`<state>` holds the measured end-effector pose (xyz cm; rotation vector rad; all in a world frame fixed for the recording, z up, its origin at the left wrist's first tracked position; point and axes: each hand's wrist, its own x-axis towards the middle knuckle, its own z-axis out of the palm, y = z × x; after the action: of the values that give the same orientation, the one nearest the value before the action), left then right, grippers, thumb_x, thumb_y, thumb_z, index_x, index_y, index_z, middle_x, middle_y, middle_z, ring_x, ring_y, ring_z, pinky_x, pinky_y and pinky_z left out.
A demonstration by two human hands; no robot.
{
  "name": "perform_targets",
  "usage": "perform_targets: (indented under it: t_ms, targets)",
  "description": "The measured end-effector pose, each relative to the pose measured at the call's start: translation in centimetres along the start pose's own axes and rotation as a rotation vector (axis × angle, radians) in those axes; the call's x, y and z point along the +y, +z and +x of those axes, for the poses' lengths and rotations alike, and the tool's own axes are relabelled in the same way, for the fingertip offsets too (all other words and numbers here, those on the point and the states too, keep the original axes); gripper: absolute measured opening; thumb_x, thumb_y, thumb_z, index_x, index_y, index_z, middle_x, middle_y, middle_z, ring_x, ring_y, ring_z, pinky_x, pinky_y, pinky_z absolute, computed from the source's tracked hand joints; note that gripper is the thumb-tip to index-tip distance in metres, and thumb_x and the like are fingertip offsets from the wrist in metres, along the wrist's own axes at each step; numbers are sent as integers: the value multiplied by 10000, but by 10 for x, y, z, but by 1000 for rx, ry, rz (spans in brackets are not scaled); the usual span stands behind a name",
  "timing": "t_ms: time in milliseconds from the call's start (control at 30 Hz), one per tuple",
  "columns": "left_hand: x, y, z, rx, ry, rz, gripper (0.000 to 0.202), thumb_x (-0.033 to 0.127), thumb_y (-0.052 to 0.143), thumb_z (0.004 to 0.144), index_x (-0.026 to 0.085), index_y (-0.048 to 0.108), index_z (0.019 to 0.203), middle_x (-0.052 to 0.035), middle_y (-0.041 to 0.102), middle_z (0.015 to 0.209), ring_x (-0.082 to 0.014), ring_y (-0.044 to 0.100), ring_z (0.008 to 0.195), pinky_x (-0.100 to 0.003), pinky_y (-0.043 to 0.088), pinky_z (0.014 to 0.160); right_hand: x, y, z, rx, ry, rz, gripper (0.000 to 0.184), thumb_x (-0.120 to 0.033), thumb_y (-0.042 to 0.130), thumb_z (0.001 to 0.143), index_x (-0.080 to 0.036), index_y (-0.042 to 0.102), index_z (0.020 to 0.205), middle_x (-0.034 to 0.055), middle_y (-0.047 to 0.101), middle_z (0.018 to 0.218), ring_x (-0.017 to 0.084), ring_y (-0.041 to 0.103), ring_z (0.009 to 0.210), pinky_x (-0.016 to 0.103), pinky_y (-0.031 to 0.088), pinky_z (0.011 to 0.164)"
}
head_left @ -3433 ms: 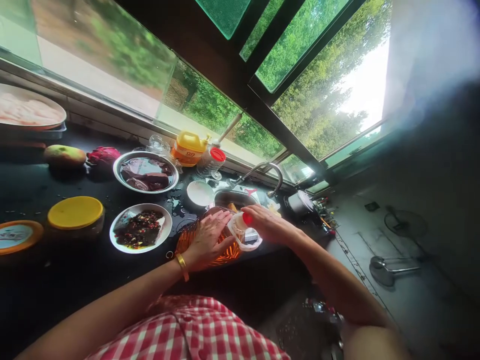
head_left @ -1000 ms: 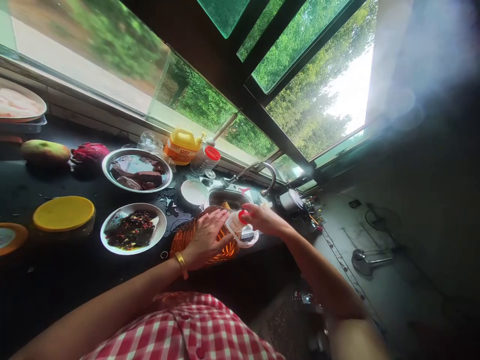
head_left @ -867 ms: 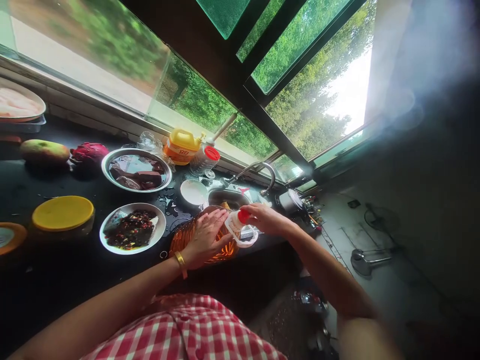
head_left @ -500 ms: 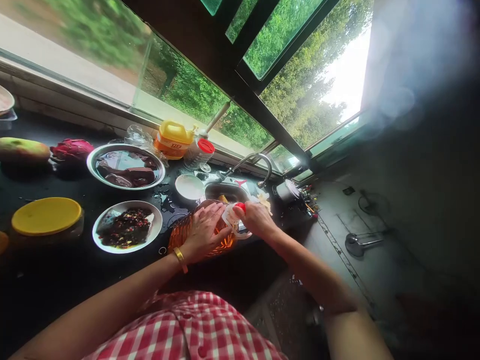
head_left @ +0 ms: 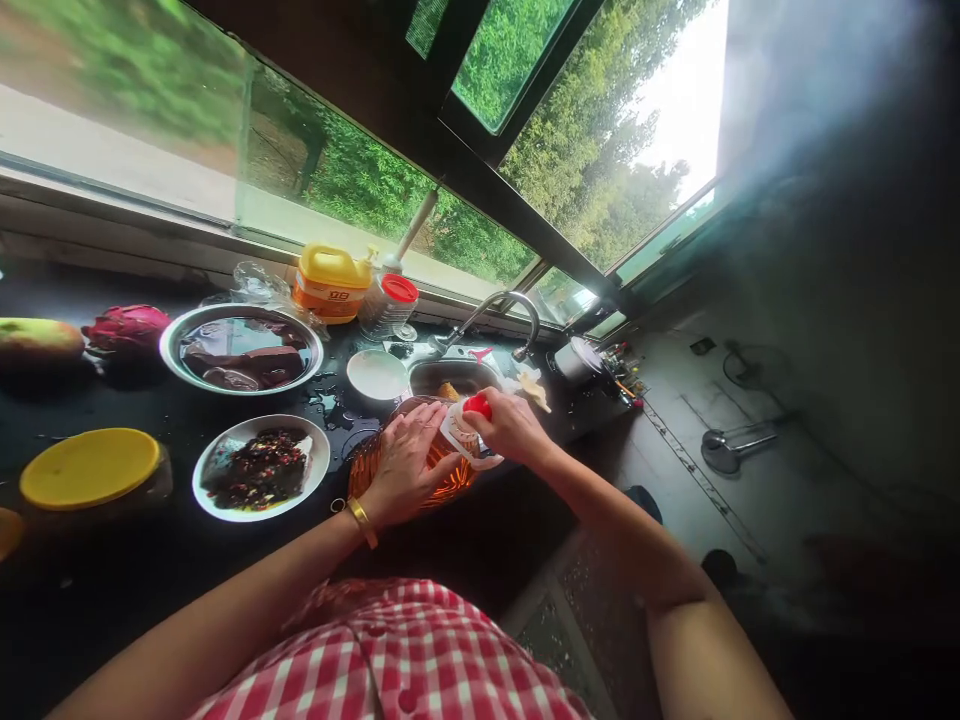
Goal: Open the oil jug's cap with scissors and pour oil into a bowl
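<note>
In the head view, an amber oil bottle [head_left: 452,483] is seen at the near edge of the bench [head_left: 135,585], with the sink [head_left: 442,375] at its twelve o'clock and a plate of chopped chilli [head_left: 259,466] at its nine o'clock. The left hand [head_left: 409,460] is laid open and flat across the bottle's shoulder, apparently to steady it. The right hand [head_left: 511,427] is closed round the red cap [head_left: 478,405] at the bottle's two o'clock, gripped as if for twisting.

Both bare arms reach forward, and the hands almost meet. The left arm [head_left: 225,610] comes in from low down. The left hand [head_left: 409,458] lies flat, palm down, with its fingers spread a little. The right arm [head_left: 622,540] is bent. The right hand [head_left: 510,428] is curled, with its fingers pinched tight.
</note>
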<state>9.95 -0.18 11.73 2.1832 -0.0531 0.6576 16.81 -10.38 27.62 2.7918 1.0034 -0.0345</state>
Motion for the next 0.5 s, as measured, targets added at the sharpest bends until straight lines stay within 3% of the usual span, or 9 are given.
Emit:
perform_targets:
  t_ms: [67,133,200,267,367,433,500]
  targets:
    - [0,-4,0,-4,17,-22,667,583,343,893,159,344,1408,-130,374,1460,-270,292,1362,-508,187,1111,2,3,-8,35,80,45,342,-438,459,895,-144,584,1018,94,685,918,203,617,837,282,378,697]
    - [-1,-11,-5,8,27,-62,658,570,356,894,171,320,1416,-134,356,1466,-274,271,1373,-496,208,1111,10,3,-19,83,58,111,379,-479,479,883,-154,578,1051,80,678,932,194,605,842,282,386,714]
    - [-7,-16,-19,55,25,-78,654,546,391,891,218,256,1441,-126,312,1485,-280,230,1391,-496,210,1115,24,2,-33,128,-90,154,369,-483,527,859,-158,589,1025,73,661,941,180,583,871,280,392,764]
    - [-18,-12,-40,106,15,-47,712,512,451,880,265,139,1470,-131,218,1519,-293,181,1409,-515,201,1116,37,4,-42,83,-306,144,320,-436,600,822,-167,607,995,73,643,962,175,559,912,285,382,824]
    - [-43,15,-76,133,-35,42,905,481,545,841,267,-61,1478,-177,38,1546,-333,104,1422,-551,196,1111,46,16,-42,-99,-493,39,197,-329,641,786,-166,641,896,65,642,857,173,553,842,288,367,783]
    - [-59,40,-92,134,-116,90,1026,492,604,797,247,-135,1465,-215,0,1537,-372,78,1418,-587,188,1103,43,22,-40,-118,-469,17,151,-294,589,801,-162,635,744,41,614,711,147,526,711,271,338,683]
    - [-71,61,-99,78,-211,69,1112,490,641,767,224,-200,1444,-246,33,1526,-384,111,1410,-593,213,1097,39,22,-43,-44,-370,90,218,-273,535,803,-165,595,623,10,560,604,110,453,593,256,284,594]
